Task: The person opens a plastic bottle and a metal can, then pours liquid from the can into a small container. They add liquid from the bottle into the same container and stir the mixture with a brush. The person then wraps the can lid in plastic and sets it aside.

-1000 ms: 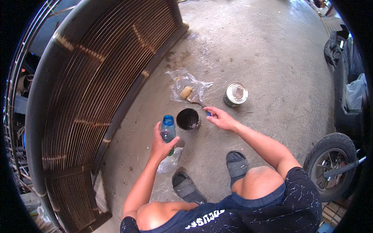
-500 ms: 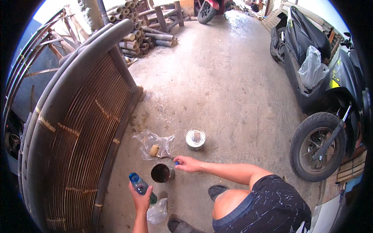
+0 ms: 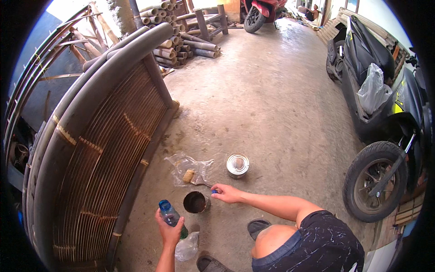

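My left hand [image 3: 169, 232] is wrapped round a clear blue-green plastic bottle [image 3: 168, 214], tilted, its mouth up and to the left of an open tin [image 3: 195, 202] with dark insides. My right hand [image 3: 228, 194] pinches a small blue cap [image 3: 214, 192] just beyond the tin's right side. By its fingertips ends the handle of a flat paintbrush [image 3: 190, 176], whose pale bristles rest on a crumpled clear plastic sheet [image 3: 178, 164]. Whether the fingers touch that handle I cannot tell. A silvery lidded can [image 3: 238, 164] stands farther back.
A dark bamboo bench or panel [image 3: 106, 149] leans along the left side. Bamboo poles [image 3: 172, 47] are stacked behind it. A black motorbike [image 3: 378, 113] stands at right, a red one [image 3: 263, 11] far back. A clear plastic bag [image 3: 186, 247] lies by my left wrist.
The whole view has shifted, so everything sits slightly farther right and lower. Both hands keep their grips, with the bottle still beside the open tin.
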A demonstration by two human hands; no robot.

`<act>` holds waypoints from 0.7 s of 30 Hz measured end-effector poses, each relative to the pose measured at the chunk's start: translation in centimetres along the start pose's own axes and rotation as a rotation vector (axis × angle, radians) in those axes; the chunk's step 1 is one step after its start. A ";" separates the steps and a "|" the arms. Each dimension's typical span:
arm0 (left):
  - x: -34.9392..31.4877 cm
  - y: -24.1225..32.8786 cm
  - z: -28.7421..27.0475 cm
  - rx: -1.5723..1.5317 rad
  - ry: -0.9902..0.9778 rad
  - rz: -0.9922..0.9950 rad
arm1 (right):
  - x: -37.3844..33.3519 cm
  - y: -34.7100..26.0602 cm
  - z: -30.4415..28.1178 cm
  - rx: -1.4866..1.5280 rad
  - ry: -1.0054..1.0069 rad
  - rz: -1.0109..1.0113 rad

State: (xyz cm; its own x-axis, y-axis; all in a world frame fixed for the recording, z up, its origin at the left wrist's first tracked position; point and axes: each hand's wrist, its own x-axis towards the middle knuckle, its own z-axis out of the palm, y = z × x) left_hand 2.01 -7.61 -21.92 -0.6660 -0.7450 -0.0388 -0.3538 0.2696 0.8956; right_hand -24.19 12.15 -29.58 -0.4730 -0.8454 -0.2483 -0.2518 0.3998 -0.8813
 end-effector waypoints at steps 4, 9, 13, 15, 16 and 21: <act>-0.1 0.4 0.3 0.010 -0.009 0.006 | 0.2 1.0 0.0 0.039 -0.038 0.001; -0.2 1.3 0.9 -0.002 0.006 0.000 | -0.6 1.7 0.8 -0.003 -0.139 -0.058; -0.1 0.3 0.3 -0.014 -0.003 0.018 | -1.5 -0.5 1.4 -0.039 -0.281 -0.067; -0.1 0.3 0.4 -0.018 -0.014 0.011 | -1.9 -1.1 1.6 -0.088 -0.336 -0.045; -0.1 0.2 0.3 -0.005 -0.010 -0.001 | -2.2 -1.7 1.7 -0.075 -0.351 -0.021; 0.0 -0.2 0.3 0.021 -0.006 0.008 | -2.7 -2.1 2.5 -0.102 -0.368 0.053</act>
State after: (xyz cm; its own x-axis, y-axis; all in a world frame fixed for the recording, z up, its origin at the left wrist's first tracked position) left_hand 1.90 -7.43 -22.23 -0.6724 -0.7394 -0.0347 -0.3622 0.2878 0.8866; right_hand -20.29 12.76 -28.06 -0.1573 -0.8860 -0.4362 -0.3270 0.4635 -0.8235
